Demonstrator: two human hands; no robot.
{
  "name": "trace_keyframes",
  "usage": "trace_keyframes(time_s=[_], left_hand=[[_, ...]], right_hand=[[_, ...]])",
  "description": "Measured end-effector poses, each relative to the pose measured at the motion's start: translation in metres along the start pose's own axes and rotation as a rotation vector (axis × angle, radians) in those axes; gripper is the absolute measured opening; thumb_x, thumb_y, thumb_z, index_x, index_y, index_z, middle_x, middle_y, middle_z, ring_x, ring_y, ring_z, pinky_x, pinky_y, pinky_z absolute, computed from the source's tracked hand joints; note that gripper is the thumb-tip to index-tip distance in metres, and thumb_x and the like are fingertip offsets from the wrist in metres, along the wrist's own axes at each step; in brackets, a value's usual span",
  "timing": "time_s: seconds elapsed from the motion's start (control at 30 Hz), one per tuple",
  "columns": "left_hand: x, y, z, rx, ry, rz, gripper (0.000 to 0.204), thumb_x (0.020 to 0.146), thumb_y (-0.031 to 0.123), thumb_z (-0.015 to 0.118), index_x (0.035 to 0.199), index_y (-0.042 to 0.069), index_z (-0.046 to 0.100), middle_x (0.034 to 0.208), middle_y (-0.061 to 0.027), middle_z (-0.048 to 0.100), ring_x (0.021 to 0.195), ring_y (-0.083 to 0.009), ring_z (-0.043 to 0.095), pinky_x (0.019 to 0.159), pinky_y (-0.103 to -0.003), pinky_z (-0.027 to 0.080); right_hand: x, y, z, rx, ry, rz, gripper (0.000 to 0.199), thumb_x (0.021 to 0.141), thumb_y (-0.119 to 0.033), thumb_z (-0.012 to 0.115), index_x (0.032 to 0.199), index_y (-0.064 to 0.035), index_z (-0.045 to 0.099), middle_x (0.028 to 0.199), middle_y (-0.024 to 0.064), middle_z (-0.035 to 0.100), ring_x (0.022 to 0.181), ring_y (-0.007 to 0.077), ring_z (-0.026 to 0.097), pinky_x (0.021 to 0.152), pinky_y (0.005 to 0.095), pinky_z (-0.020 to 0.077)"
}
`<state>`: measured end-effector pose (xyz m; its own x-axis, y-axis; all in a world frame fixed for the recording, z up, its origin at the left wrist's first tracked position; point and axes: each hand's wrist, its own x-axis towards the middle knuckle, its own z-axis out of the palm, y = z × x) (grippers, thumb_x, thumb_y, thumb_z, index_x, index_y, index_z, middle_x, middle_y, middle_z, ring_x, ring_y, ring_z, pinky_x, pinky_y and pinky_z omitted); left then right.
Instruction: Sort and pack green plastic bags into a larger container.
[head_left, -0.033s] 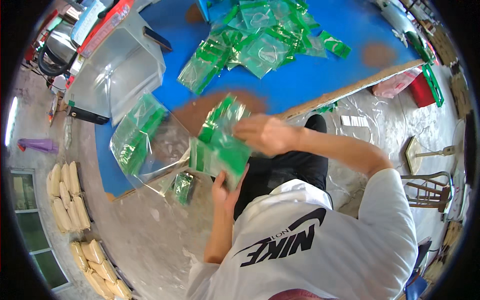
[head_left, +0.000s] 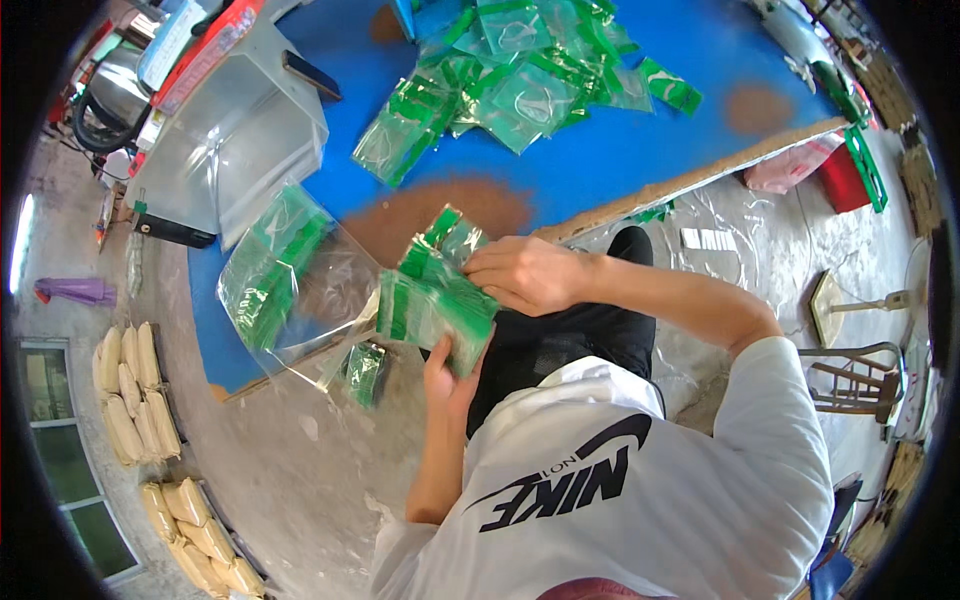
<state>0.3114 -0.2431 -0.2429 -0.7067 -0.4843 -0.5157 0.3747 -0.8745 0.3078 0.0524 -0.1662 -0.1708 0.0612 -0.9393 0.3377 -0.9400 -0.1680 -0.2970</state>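
My left hand (head_left: 458, 380) is closed around the lower end of a stack of green and clear plastic packets (head_left: 435, 315), held over my lap by the table's near edge. At the stack's upper right, my right hand (head_left: 530, 274) has its fingers pinched on a small green-edged packet (head_left: 458, 238). Just left of the stack, a large clear plastic bag (head_left: 340, 270) lies over the table edge with more green packets (head_left: 275, 275) inside. Farther off, a heap of similar packets (head_left: 525, 85) covers part of the blue table (head_left: 640, 160).
At the left of the table stands a translucent bin (head_left: 245, 130). A small green packet bundle (head_left: 364, 374) shows below the table edge. Tan sacks (head_left: 135, 395) lie along the left floor. A red container (head_left: 845, 182) and a chair (head_left: 860, 380) are at the right.
My right hand, blurred before, now shows sharply at the stack's edge. The upper packet has turned and sits slightly lower. My left hand stays on the stack.
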Motion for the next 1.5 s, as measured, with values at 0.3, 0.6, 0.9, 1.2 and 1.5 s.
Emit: trace_keyframes(time_s=[0.3, 0.6, 0.9, 1.2, 1.5], left_hand=[[0.009, 0.011, -0.036, 0.132, -0.036, 0.063, 0.051, 0.093, 0.01, 0.059, 0.139, -0.001, 0.043, 0.139, -0.0188, 0.052, 0.13, -0.0378, 0.05, 0.113, -0.059, 0.04], [0.01, 0.009, -0.034, 0.172, -0.022, 0.065, 0.054, 0.089, 0.011, 0.063, 0.139, -0.001, 0.045, 0.14, -0.0184, 0.054, 0.132, -0.0367, 0.049, 0.113, -0.056, 0.04], [0.005, -0.004, -0.006, 0.101, 0.0, 0.068, 0.07, 0.084, 0.013, 0.069, 0.145, -0.001, 0.037, 0.146, -0.0187, 0.047, 0.136, -0.0398, 0.045, 0.117, -0.059, 0.034], [-0.013, 0.012, -0.028, 0.145, -0.125, 0.083, 0.074, 0.076, 0.012, 0.081, 0.139, 0.0, 0.044, 0.129, -0.011, 0.06, 0.122, -0.0272, 0.056, 0.108, -0.044, 0.044], [-0.017, 0.022, -0.048, 0.157, -0.155, 0.016, 0.079, 0.072, 0.004, 0.08, 0.142, 0.003, 0.043, 0.13, -0.0133, 0.06, 0.121, -0.0311, 0.058, 0.102, -0.052, 0.048]], right_hand=[[-0.014, 0.051, 0.023, -0.335, 0.18, 0.248, 0.066, 0.092, -0.049, 0.06, 0.142, -0.0076, 0.047, 0.147, 0.0212, 0.043, 0.138, 0.0412, 0.038, 0.113, 0.0592, 0.0293], [0.006, 0.089, 0.003, -0.445, 0.372, 0.376, 0.052, 0.093, -0.035, 0.062, 0.131, 0.0006, 0.056, 0.14, 0.0221, 0.05, 0.135, 0.0424, 0.041, 0.112, 0.0546, 0.0333], [0.016, 0.034, 0.015, -0.075, 0.241, 0.051, 0.027, 0.091, -0.025, 0.062, 0.11, -0.0058, 0.065, 0.111, 0.0157, 0.064, 0.1, 0.0329, 0.062, 0.089, 0.0444, 0.0488], [0.002, -0.017, 0.022, 0.353, 0.028, -0.17, 0.032, 0.097, -0.031, 0.059, 0.108, -0.0017, 0.064, 0.11, 0.0226, 0.064, 0.109, 0.0401, 0.061, 0.092, 0.0466, 0.0491], [0.198, 0.071, 0.069, -0.257, 0.351, 0.489, 0.056, 0.096, -0.046, 0.056, 0.134, -0.0057, 0.052, 0.138, 0.0226, 0.049, 0.125, 0.0446, 0.047, 0.103, 0.0551, 0.0377]])
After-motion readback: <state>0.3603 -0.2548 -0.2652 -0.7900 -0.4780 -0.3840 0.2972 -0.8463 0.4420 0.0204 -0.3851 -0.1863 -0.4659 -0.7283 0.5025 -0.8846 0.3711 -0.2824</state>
